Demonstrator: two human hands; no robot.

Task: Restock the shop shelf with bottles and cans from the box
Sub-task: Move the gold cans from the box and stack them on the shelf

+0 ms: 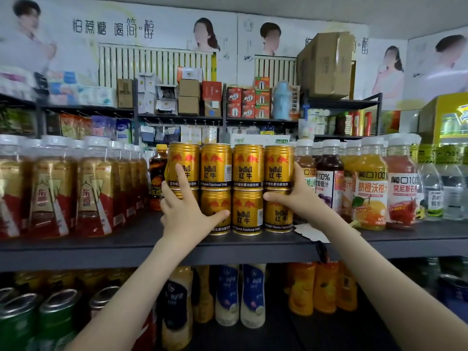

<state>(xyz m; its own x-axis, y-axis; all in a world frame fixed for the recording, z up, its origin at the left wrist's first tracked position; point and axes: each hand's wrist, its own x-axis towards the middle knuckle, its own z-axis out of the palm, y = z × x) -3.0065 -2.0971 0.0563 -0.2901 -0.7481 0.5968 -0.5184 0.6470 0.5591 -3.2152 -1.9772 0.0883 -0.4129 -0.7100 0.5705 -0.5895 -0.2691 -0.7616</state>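
Gold metal drink cans (248, 168) stand two high, four across, on the dark grey shelf (114, 249). At the block's left, the left hand (187, 211) presses on it with straight, spread fingers (181, 174), gripping nothing. At its right, the right hand (296, 196) lays a thumb across the front; its other fingers are hidden, so I cannot tell its grip. Both seem to be squaring the stack.

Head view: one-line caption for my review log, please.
Left hand and right hand press against a two-high block of gold cans on the dark shelf.
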